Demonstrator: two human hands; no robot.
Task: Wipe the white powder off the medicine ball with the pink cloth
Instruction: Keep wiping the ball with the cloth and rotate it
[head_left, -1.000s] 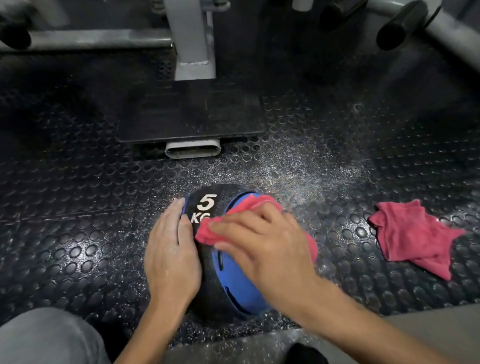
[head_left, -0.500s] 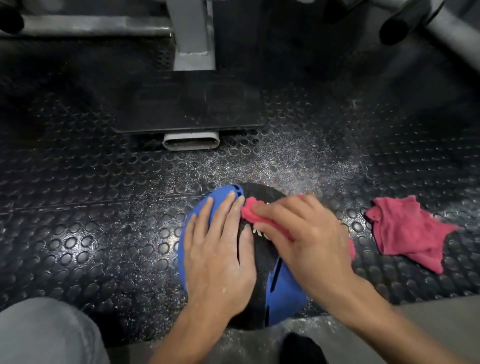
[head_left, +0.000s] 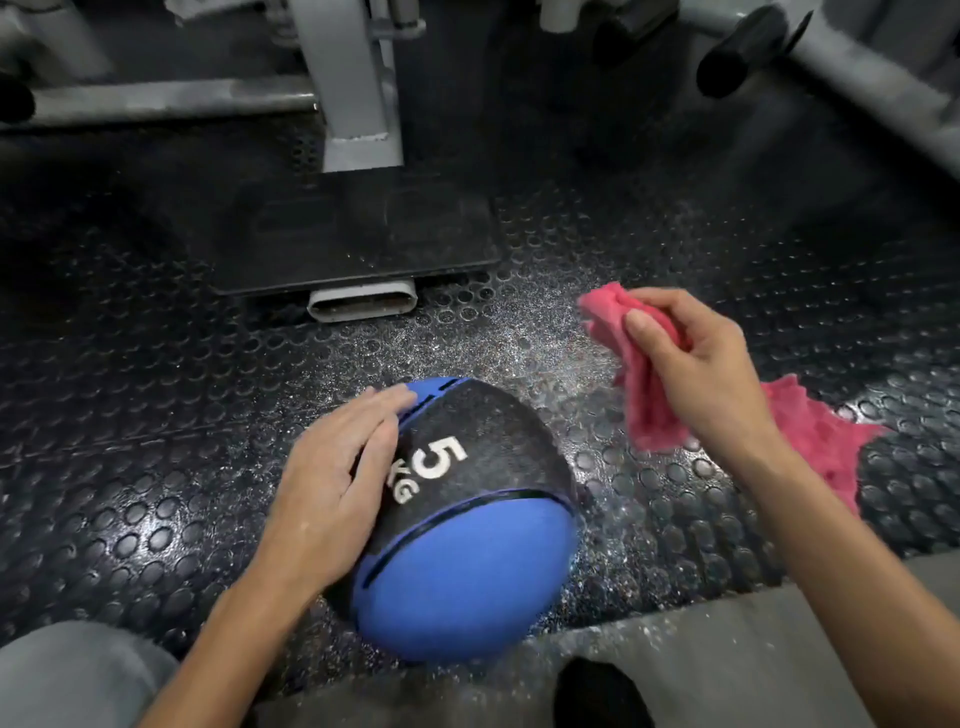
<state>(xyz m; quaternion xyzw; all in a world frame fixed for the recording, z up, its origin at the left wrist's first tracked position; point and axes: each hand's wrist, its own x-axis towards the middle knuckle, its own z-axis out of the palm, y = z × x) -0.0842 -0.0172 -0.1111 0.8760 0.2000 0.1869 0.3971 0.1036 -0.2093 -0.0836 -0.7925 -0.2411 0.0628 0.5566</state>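
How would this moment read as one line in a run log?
left hand: flat on medicine ball | right hand: holds pink cloth off ball | powder on floor

studded rubber floor | grey machine post | second pink rag

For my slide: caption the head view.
Left hand steadies the medicine ball while the right hand holds the pink cloth aside.
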